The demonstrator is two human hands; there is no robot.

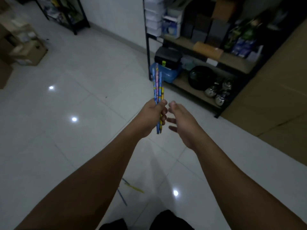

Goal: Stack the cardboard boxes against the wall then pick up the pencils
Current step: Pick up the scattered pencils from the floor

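Note:
My left hand (152, 117) is closed around a bunch of patterned pencils (157, 83), blue, pink and yellow, held upright over the white tiled floor. Their lower ends poke out below my fist. My right hand (181, 121) hovers just to the right of the bunch with its fingers apart and nothing in it. More pencils lie on the floor near my feet: a yellow one (134, 188) and a blue one (122, 197). Cardboard boxes (27, 52) sit at the far left. A large flat cardboard sheet (272, 90) leans at the right.
A black metal shelf (199, 52) stands ahead on the right, loaded with boxes, a black case, a blue container and shiny kettles. Another dark rack (66, 12) stands at the back left. Bright ceiling lights reflect off the glossy tiles.

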